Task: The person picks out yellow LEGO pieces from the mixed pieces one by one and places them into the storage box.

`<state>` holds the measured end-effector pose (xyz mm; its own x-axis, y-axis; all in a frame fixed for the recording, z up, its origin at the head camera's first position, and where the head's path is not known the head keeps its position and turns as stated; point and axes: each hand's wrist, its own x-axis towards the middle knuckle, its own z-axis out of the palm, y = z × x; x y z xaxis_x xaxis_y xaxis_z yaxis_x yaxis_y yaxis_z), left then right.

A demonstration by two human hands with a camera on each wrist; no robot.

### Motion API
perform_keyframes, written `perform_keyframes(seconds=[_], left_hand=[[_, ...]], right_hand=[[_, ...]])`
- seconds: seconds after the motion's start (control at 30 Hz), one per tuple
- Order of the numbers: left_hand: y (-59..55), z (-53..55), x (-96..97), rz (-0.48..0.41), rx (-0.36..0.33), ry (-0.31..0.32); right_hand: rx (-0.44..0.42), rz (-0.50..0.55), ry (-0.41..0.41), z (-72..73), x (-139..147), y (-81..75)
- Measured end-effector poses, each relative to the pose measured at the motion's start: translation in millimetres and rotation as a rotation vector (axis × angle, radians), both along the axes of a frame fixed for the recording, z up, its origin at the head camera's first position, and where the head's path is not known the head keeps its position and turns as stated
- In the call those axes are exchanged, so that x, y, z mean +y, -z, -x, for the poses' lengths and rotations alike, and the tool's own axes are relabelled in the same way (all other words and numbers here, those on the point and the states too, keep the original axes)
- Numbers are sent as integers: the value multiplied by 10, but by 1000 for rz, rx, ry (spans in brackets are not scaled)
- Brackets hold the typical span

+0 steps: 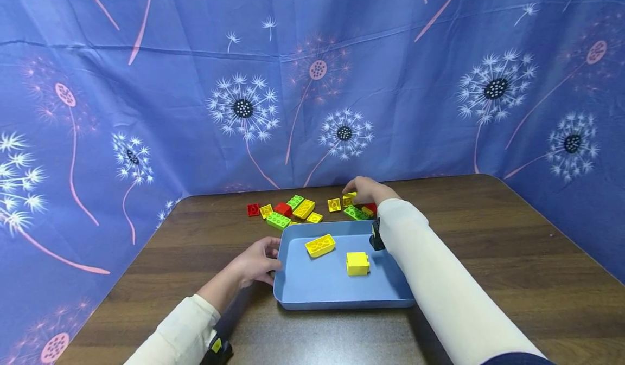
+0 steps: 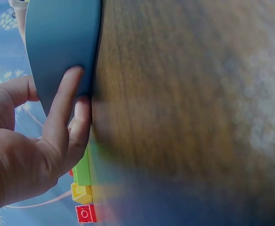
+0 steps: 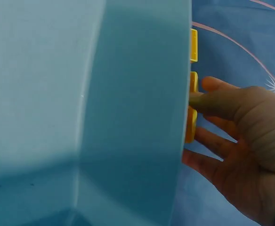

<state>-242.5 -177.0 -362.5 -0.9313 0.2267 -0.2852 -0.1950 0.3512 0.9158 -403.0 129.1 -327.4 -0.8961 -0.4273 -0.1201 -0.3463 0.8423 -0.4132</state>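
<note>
My left hand [image 1: 256, 262] holds the left side of a shallow blue tray [image 1: 342, 304], and in the left wrist view its fingertips [image 2: 74, 75] lie against the outer wall. Inside the tray are a long yellow brick [image 1: 319, 245] and a squarish yellow piece [image 1: 358, 264]. Reaching past the tray's far edge, my right hand [image 1: 368, 191] pinches a yellow brick [image 1: 349, 199] between thumb and fingers. The tray wall hides part of that brick in the right wrist view. A small yellow brick [image 1: 334, 205] lies just left of the right hand, and a green brick [image 1: 356, 213] lies just below it.
Behind the tray, at the left, several bricks lie clustered, among them a red brick [image 1: 253, 209], a green brick [image 1: 278, 221] and a yellow brick [image 1: 304, 209]. Another red brick [image 1: 371, 209] shows beside the right wrist. A blue dandelion-print cloth [image 1: 303, 110] hangs behind the brown table [image 1: 512, 235].
</note>
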Motion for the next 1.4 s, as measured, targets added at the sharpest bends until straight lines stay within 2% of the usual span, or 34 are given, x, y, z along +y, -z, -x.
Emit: perform_keyframes(seconds=[0.13,0.43,0.83,1.17,1.4], left_hand=[[8,-2,0,-11,5,18],[-23,-9,-8,-8,-4,10],[-14,-16,-20,-12,10,10],[1,-8,-18,-14,7,-2],[-19,-18,-11,-15,4,5]], right_hand=[[-8,-18,14,-21,-10,14],[51,-6,83,-29,5,26],[107,-22,110,-19,40,64],[164,-2,89,2,106,74],[197,16,50,-15,129,-18]])
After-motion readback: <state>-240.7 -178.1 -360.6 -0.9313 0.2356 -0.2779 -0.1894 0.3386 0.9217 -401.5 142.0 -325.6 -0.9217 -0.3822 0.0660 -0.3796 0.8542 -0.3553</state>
